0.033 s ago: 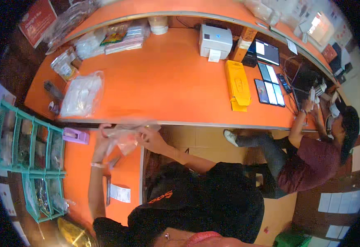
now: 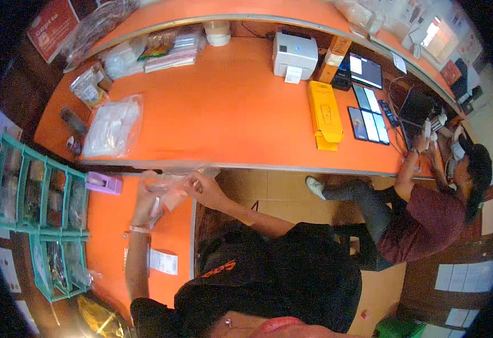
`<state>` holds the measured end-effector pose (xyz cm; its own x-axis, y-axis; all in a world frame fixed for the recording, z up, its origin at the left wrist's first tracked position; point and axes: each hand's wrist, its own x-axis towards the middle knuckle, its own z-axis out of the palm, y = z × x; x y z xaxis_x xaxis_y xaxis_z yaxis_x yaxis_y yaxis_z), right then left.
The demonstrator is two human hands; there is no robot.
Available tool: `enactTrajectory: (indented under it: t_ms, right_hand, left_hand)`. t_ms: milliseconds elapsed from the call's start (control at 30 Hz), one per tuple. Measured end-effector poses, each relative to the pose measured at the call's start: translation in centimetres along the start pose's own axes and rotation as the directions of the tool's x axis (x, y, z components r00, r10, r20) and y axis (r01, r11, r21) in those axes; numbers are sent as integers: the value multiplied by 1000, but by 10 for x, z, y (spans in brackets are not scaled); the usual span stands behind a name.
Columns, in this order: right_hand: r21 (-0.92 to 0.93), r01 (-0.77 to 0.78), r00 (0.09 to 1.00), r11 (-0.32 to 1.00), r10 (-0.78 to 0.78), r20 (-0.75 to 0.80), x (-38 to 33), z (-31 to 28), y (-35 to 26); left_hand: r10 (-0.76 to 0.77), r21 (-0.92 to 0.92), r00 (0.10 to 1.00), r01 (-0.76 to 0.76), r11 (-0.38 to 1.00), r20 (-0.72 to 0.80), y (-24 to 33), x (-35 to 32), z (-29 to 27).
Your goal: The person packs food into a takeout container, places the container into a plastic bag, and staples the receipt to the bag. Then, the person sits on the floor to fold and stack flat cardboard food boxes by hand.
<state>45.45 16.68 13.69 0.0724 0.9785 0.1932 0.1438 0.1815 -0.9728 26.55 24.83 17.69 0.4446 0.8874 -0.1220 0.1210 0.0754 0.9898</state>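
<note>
Both hands are working one clear plastic bag (image 2: 170, 186) held just above the edge of the orange surface (image 2: 229, 107). Left hand (image 2: 146, 188) is closing on the bag's left end; right hand (image 2: 204, 188) is pinching its right end, fingers curled shut on the film. Bag is looking crumpled and still loose between them; whether anything is inside cannot be told. Judging by that, the handling is mid-way, nothing set down yet.

Just left of the left hand, a small lilac box (image 2: 103, 183) is sitting. Below the left forearm, a white slip (image 2: 163, 262) is lying. Further left, teal drawer racks (image 2: 38, 191) are standing. Beyond the hands, a larger clear packet (image 2: 113, 127) is resting; far off, a yellow box (image 2: 325, 115) and white printer (image 2: 295, 55). Another person (image 2: 426, 214) is sitting well to the right.
</note>
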Motion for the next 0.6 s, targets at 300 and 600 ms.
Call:
enactTrajectory:
  t_ms: [300, 600]
  right_hand:
    - [294, -310, 947, 904, 266, 180, -101, 37, -10]
    - [74, -178, 890, 981, 129, 437, -231, 112, -26]
  left_hand:
    - [303, 194, 951, -286, 939, -68, -42, -126, 67]
    - [339, 567, 868, -82, 819, -364, -76, -320, 71]
